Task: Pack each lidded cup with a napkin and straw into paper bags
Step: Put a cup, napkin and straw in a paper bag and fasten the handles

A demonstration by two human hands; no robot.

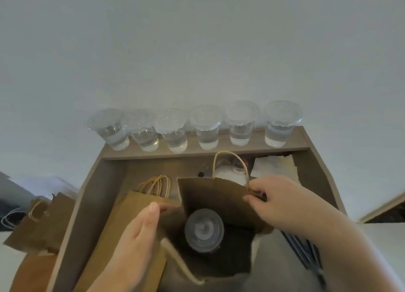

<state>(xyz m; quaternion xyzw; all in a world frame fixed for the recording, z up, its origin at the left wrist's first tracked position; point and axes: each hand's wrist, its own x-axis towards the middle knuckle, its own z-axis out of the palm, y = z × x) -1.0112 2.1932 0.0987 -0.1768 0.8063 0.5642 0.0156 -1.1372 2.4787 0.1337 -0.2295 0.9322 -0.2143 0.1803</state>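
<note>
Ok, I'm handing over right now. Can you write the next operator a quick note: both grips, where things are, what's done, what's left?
Left grip: fingers straight, flat against the left wall of the open paper bag.
Right grip: pinches the bag's right rim by the handle.
Done: one lidded cup stands upright in the bag; no napkin or straw seen inside.
Six lidded cups stand on the back shelf; napkins back right, straws at right, flat bags at left.
Left: napkin and straw for this bag, then six more cups.
</note>
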